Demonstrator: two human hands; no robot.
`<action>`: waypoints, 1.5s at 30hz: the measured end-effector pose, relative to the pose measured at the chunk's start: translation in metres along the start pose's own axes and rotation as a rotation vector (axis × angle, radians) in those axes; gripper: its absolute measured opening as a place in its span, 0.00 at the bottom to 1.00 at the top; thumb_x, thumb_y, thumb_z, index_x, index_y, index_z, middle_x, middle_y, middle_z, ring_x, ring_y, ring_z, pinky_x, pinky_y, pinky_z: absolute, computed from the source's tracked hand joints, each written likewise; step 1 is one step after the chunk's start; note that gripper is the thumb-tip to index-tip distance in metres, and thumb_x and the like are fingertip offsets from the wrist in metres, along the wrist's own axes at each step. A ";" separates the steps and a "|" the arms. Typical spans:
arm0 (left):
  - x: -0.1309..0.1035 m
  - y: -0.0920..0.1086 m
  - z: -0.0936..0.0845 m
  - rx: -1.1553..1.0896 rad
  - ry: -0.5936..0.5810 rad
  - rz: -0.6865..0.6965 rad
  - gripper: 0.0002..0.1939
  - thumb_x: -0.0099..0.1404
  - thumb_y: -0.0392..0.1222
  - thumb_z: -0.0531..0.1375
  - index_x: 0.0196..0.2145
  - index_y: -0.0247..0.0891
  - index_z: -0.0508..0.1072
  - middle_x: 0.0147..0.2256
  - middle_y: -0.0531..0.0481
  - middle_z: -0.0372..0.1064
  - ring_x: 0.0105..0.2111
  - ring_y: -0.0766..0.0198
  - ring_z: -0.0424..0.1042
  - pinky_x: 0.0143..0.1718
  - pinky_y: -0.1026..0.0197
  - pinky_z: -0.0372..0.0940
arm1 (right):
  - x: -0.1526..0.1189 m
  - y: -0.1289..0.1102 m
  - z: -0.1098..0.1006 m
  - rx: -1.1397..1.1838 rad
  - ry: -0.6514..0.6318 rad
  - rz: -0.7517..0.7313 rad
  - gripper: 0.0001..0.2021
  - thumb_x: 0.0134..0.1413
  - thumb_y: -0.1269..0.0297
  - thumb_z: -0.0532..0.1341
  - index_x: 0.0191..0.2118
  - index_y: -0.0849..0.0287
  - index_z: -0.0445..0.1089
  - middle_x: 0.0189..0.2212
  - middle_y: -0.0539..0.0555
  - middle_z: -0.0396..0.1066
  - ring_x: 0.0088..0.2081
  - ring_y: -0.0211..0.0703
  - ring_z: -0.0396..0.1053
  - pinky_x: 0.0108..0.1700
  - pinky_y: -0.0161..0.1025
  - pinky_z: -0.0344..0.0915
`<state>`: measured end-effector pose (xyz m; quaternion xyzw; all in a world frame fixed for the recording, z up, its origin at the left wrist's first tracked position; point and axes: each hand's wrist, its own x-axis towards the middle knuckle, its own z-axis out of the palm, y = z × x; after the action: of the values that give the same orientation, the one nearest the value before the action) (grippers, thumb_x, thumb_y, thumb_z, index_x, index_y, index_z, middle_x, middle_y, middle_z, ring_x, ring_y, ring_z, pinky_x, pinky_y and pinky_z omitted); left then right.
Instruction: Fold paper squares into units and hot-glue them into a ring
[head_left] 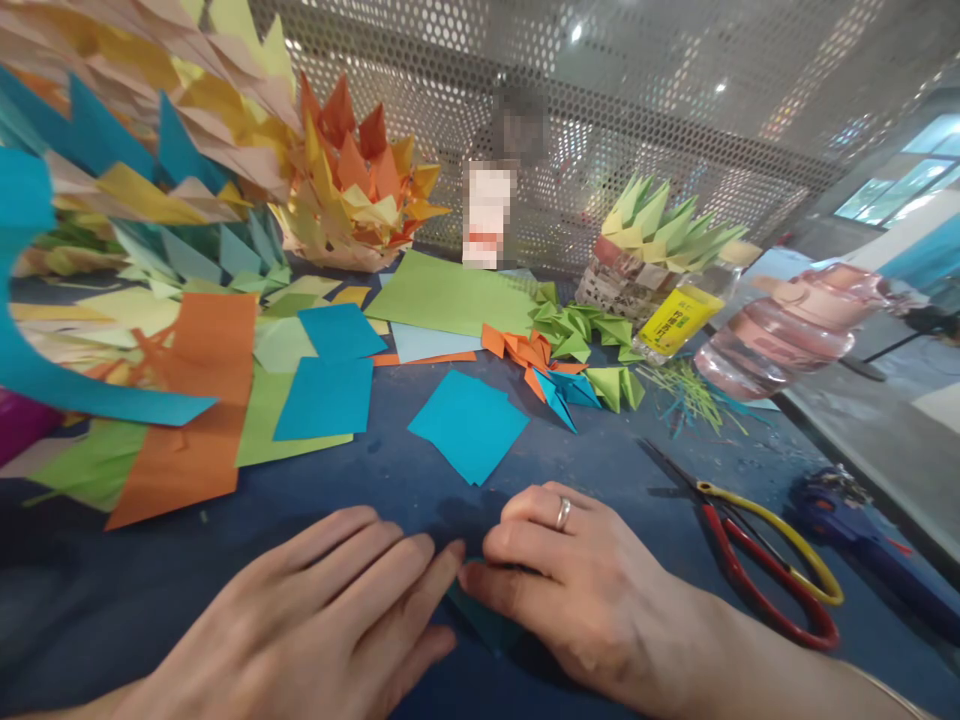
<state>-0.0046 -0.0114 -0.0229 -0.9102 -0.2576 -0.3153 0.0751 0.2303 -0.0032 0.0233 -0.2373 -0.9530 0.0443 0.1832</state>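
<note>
On the dark blue table in front of me, both hands are at a small piece of folded blue paper [484, 615], mostly covered by my fingers. My left hand [337, 600] has its fingers close together, with the index fingertip at the paper's upper edge. My right hand [574, 585], a ring on one finger, is curled and presses on the paper with its index finger. Just beyond lies a stack of square blue paper [471, 425]. Folded blue pieces [566, 392] rest behind it beside orange folded pieces [525, 348] and green folded pieces [577, 328].
Scissors [731, 530] and a blue glue gun [862, 530] lie at the right. A pink water bottle [787, 330] stands behind them. Orange paper [202, 410] and loose sheets cover the left. Layered paper models [356, 200] line the back; a curved blue strip [112, 395] juts in.
</note>
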 end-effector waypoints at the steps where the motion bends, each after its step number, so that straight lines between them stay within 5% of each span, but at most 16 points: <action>1: 0.003 0.000 0.000 0.034 -0.005 0.003 0.17 0.75 0.44 0.49 0.44 0.36 0.75 0.35 0.51 0.73 0.34 0.62 0.70 0.41 0.56 0.61 | 0.000 0.000 0.000 0.002 -0.002 0.003 0.09 0.66 0.73 0.54 0.41 0.65 0.73 0.32 0.53 0.72 0.37 0.40 0.64 0.41 0.39 0.63; 13: 0.000 0.005 0.006 0.029 -0.002 -0.046 0.22 0.76 0.49 0.44 0.41 0.37 0.75 0.38 0.52 0.75 0.42 0.63 0.69 0.52 0.59 0.54 | -0.004 -0.005 -0.002 0.004 -0.043 -0.014 0.13 0.61 0.73 0.53 0.45 0.70 0.72 0.32 0.57 0.71 0.35 0.44 0.66 0.41 0.44 0.64; 17: 0.000 0.006 0.008 0.022 0.009 -0.079 0.21 0.76 0.50 0.45 0.41 0.38 0.75 0.39 0.52 0.75 0.43 0.64 0.69 0.54 0.60 0.54 | -0.006 -0.005 0.000 -0.060 -0.003 -0.035 0.13 0.62 0.75 0.52 0.39 0.71 0.74 0.31 0.57 0.72 0.35 0.44 0.65 0.40 0.43 0.65; 29: 0.004 0.006 0.004 0.056 0.039 -0.077 0.20 0.76 0.48 0.46 0.40 0.40 0.75 0.37 0.55 0.76 0.40 0.67 0.70 0.50 0.63 0.58 | -0.012 -0.005 -0.004 -0.217 0.027 -0.050 0.16 0.61 0.77 0.51 0.28 0.65 0.74 0.31 0.58 0.74 0.34 0.46 0.67 0.36 0.45 0.65; 40: 0.012 -0.001 -0.003 0.114 0.072 0.036 0.16 0.74 0.43 0.50 0.37 0.38 0.76 0.33 0.57 0.76 0.35 0.68 0.72 0.42 0.64 0.62 | -0.017 -0.003 -0.007 -0.226 0.038 -0.021 0.13 0.58 0.78 0.53 0.30 0.66 0.75 0.26 0.58 0.72 0.33 0.47 0.66 0.35 0.45 0.64; 45: -0.001 0.002 -0.002 0.032 0.044 0.021 0.13 0.72 0.40 0.51 0.48 0.40 0.74 0.42 0.53 0.75 0.43 0.65 0.73 0.52 0.62 0.64 | -0.014 -0.003 -0.009 -0.138 0.014 0.013 0.12 0.54 0.77 0.53 0.32 0.68 0.75 0.25 0.58 0.69 0.31 0.47 0.64 0.33 0.44 0.63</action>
<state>-0.0054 -0.0137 -0.0218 -0.9045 -0.2513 -0.3302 0.0986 0.2437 -0.0123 0.0276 -0.2558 -0.9509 -0.0218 0.1727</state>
